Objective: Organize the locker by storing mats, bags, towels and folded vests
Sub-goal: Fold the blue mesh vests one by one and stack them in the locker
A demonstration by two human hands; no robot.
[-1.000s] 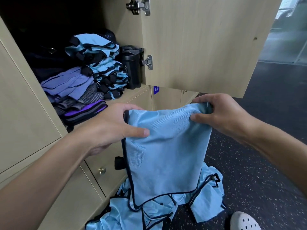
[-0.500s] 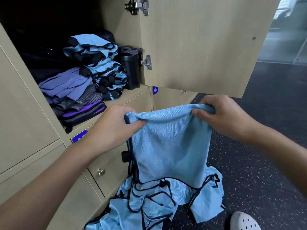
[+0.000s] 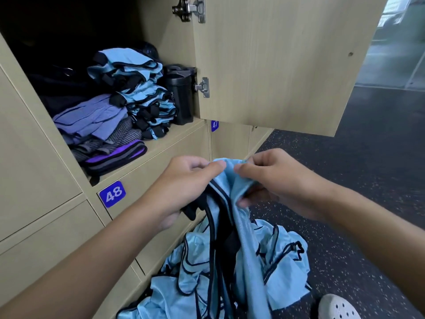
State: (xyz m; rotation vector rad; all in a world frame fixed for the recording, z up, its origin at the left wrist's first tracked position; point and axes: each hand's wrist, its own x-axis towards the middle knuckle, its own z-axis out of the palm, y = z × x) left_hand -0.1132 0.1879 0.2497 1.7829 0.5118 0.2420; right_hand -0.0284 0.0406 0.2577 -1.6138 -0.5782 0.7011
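Observation:
A light blue vest (image 3: 232, 194) with black trim hangs bunched between my hands in front of the locker. My left hand (image 3: 184, 187) pinches its top edge on the left, and my right hand (image 3: 273, 180) grips it right beside. More loose blue vests (image 3: 207, 272) lie heaped on the floor below. In the open locker (image 3: 161, 146), a stack of folded blue vests (image 3: 135, 93) stands beside folded purple and grey towels (image 3: 99, 127). Dark bags (image 3: 57, 84) fill the back left.
A black bottle (image 3: 181, 95) stands at the locker's right wall by the hinge. The open door (image 3: 276, 61) juts out above my hands. Closed lockers with a blue tag 48 (image 3: 112, 194) lie below. A white shoe (image 3: 338, 307) rests on the speckled dark floor.
My hands have come close together, folding the spread vest in half lengthwise; it now hangs as a narrow bunch instead of a flat sheet.

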